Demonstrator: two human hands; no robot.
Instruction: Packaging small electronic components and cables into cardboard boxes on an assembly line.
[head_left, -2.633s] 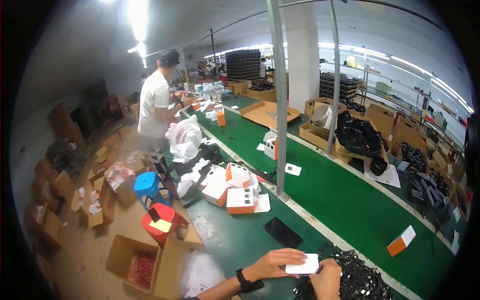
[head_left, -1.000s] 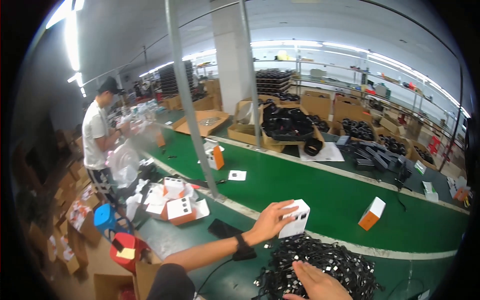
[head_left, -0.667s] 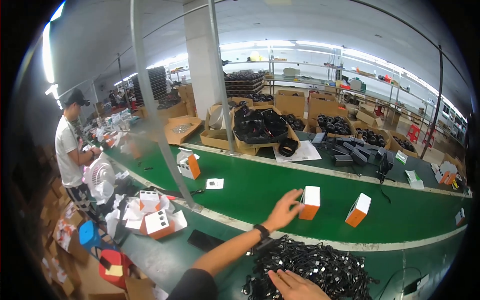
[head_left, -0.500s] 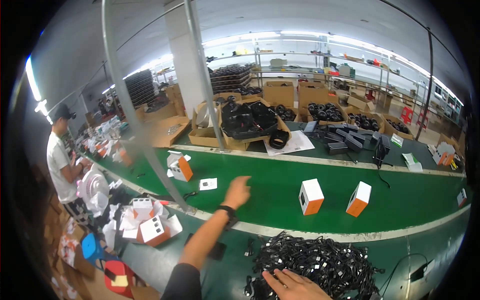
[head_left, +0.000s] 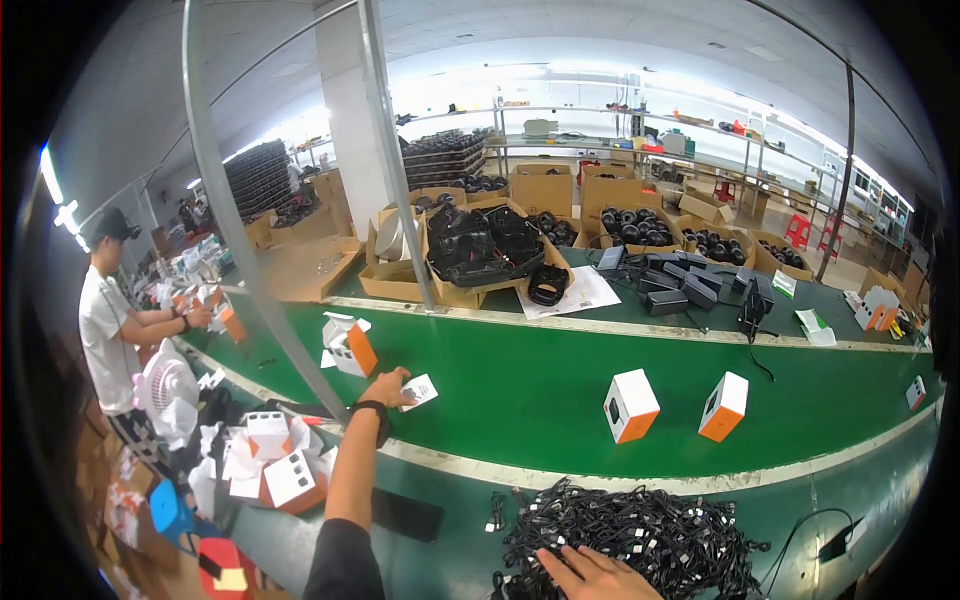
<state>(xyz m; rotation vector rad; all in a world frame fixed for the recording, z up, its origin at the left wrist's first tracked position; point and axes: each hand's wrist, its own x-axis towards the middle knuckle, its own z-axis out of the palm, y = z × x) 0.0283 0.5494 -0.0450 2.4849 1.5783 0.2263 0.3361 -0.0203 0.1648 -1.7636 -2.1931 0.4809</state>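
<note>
My left hand point(head_left: 387, 389) is stretched over the green conveyor belt point(head_left: 500, 400). Its fingers are closed at the left edge of a small white printed leaflet point(head_left: 421, 391). Just beyond it stands a white and orange box point(head_left: 349, 345) with its top flaps raised. My right hand point(head_left: 598, 576) lies on the near side of a large pile of black cables point(head_left: 640, 530), fingers spread and flat, gripping none of them. Two closed white and orange boxes, a left one point(head_left: 631, 405) and a right one point(head_left: 723, 406), stand on the belt further right.
A metal post point(head_left: 262, 255) rises left of my left arm. Opened boxes point(head_left: 290, 480) with white paper and a dark flat object point(head_left: 407, 515) lie on the near bench. A person point(head_left: 108, 320) works at the far left. Black adapters point(head_left: 690, 280) and cartons point(head_left: 385, 280) line the far side.
My left hand has moved left and nearer, from bare belt to the leaflet, which now sits at a tilt. My right hand stays on the cables. The view has shifted slightly.
</note>
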